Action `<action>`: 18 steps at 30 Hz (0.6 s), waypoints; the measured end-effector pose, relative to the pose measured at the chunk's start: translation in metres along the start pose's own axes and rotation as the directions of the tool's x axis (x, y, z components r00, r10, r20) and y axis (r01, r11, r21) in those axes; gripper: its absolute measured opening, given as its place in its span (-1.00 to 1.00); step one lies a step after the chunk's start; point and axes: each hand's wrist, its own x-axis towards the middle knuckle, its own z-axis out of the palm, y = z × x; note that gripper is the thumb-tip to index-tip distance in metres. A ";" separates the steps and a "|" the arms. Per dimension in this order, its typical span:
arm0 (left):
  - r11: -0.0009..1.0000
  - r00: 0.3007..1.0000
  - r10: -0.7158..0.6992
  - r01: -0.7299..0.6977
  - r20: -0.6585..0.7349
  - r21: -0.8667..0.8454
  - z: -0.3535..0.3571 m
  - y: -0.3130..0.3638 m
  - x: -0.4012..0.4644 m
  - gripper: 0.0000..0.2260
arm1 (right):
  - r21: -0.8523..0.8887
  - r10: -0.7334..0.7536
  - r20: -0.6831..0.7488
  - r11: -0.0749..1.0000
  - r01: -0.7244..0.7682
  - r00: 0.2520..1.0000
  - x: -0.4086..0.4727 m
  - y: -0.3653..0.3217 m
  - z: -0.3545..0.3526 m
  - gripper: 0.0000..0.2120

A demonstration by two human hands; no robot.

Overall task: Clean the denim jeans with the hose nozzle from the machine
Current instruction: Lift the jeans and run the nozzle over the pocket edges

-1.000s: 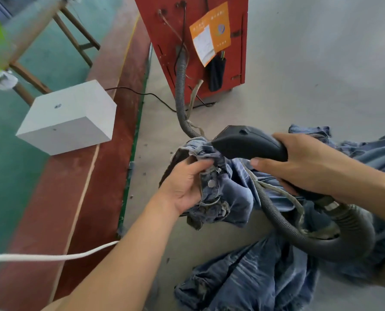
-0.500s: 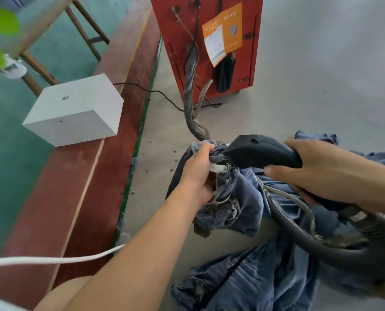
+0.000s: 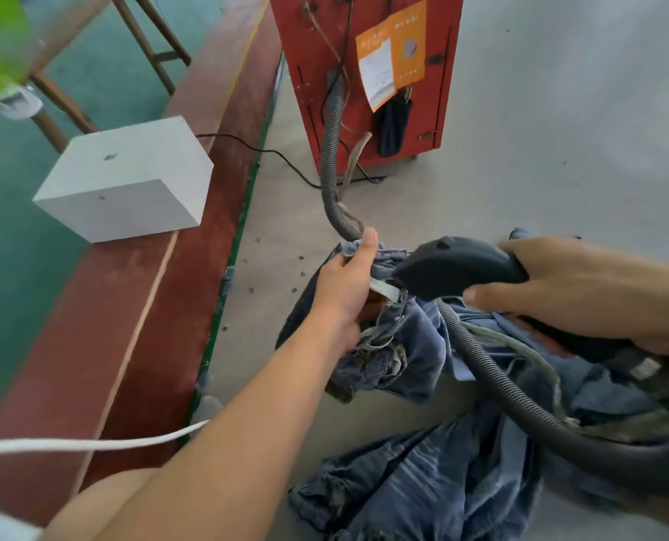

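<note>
- An orange and white label (image 3: 390,52) sticks to the red metal machine (image 3: 368,80) at 12 o'clock; its print is too blurred to read.
- A ribbed grey hose (image 3: 335,150) curves down from the machine.
- The left hand (image 3: 348,290) clutches bunched, faded blue denim jeans (image 3: 411,345) at centre.
- The right hand (image 3: 582,290), at 3 o'clock, grips a smooth black nozzle (image 3: 454,267), its tip touching the denim.
- A pale rectangular block (image 3: 126,177) sits at 10 o'clock.

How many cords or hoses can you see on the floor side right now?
3. The ribbed hose runs from the red machine to the nozzle; a thin black cable lies beside the white box; a white cord crosses lower left. More may hide under the jeans.
</note>
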 end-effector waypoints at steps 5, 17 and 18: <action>0.996 0.998 -0.050 0.047 0.028 0.078 0.005 -0.004 -0.004 -0.38 | -0.024 -0.046 -0.109 0.999 0.043 0.993 0.012 -0.002 0.010 -0.75; 0.990 0.986 -0.108 0.094 0.127 0.109 0.003 0.006 -0.007 -0.47 | -0.235 -0.208 -0.078 0.954 0.185 0.975 0.007 0.001 0.003 -0.82; 0.990 0.984 -0.115 0.103 0.133 0.093 0.002 0.009 -0.007 -0.47 | -0.263 -0.211 -0.093 0.948 0.180 0.973 0.006 0.002 0.001 -0.82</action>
